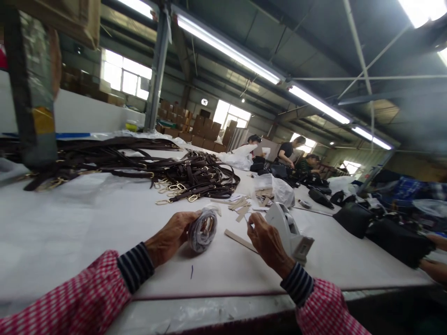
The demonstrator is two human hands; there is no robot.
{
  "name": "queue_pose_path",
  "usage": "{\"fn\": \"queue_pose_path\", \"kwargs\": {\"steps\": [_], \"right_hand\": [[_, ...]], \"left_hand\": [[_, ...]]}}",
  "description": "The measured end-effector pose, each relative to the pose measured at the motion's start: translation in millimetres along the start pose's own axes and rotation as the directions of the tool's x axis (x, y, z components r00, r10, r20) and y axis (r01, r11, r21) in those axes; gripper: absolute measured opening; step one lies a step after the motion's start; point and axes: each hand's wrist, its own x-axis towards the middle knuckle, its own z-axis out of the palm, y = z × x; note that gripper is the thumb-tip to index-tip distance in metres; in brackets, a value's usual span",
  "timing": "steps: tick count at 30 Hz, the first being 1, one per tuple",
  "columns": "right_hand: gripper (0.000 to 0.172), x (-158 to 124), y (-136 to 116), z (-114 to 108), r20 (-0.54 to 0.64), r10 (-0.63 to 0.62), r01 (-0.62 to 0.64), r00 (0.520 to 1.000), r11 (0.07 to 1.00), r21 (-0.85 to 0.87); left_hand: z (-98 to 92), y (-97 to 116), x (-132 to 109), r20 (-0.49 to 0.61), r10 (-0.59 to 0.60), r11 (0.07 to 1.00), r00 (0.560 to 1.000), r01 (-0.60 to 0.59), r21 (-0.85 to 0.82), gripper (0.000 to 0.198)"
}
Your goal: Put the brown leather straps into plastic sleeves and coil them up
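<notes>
My left hand (174,234) is closed on a coiled strap in clear plastic wrap (203,231), held upright just above the white table (167,284). Fingers bent, my right hand (267,238) is beside a white tape dispenser (284,228); what its fingertips pinch, if anything, is too small to make out. A flat beige strip (240,240) lies between the hands. Beyond them, more beige strips (240,204) are scattered near a clear plastic bag (279,190).
Dark brown straps with gold-coloured clips (199,174) are heaped at the back left. A metal post (37,93) rises at the far left. Black bags (356,218) lie on the right, where another person's hands (436,270) show. Several people work farther back.
</notes>
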Motion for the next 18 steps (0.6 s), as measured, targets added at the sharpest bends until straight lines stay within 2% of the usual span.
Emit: {"fn": "queue_pose_path", "kwargs": {"steps": [2, 4, 8, 13, 18], "right_hand": [[0.014, -1, -16, -12, -0.089, -0.152, 0.154, 0.984, 0.988, 0.014], [0.018, -3, -32, -22, -0.165, -0.315, 0.319, 0.935, 0.948, -0.004], [0.022, -7, -54, -29, -0.167, -0.506, 0.5, 0.846, 0.862, -0.079], [0.019, -7, -63, -26, -0.103, -0.594, 0.581, 0.798, 0.803, -0.128], [0.015, 0, -77, -24, -0.076, -0.565, 0.545, 0.822, 0.818, -0.184]], "left_hand": [[0.7, -1, 0, 0.011, -0.02, 1.0, 1.0, 0.021, -0.016, 0.038], [1.4, 1, -1, 0.038, -0.018, 1.0, 0.999, 0.019, -0.023, 0.036], [3.3, 7, -7, 0.072, 0.009, 1.0, 0.997, -0.009, 0.002, 0.03], [5.9, 9, -10, 0.095, 0.021, 1.0, 0.995, -0.022, 0.013, 0.031], [6.8, 6, -8, 0.085, 0.047, 0.999, 0.995, -0.049, 0.018, 0.032]]}}
